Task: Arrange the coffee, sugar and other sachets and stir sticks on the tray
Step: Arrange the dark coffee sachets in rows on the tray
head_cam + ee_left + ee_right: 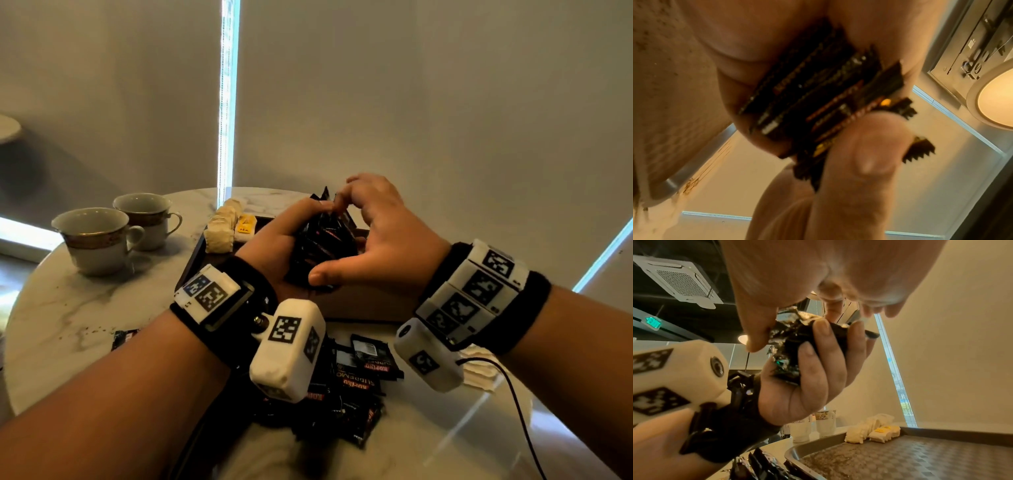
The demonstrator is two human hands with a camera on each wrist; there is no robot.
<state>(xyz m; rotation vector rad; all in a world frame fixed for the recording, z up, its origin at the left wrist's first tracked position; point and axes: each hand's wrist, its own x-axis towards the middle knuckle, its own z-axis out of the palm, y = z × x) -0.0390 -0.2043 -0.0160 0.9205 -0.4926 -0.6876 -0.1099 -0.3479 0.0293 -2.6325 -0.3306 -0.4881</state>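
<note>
My left hand (291, 233) grips an upright stack of black coffee sachets (322, 246) above the dark tray (193, 257). My right hand (376, 233) pinches the same stack, thumb on its near edge, index finger on its far top edge. The left wrist view shows the stack (818, 100) edge-on between palm and fingers, with a thumb (869, 154) pressed on it. In the right wrist view the left hand's fingers (818, 353) curl round the stack (789, 350) over the tray (920, 459). White sachets (221, 229) and yellow tea bags (245, 226) lie in the tray's far left corner.
A pile of loose black sachets (356, 377) lies on the marble table in front of the tray, and one more (125, 337) to the left. White paper sachets (479, 373) sit under my right wrist. Two cups (96, 240) (147, 219) stand at left.
</note>
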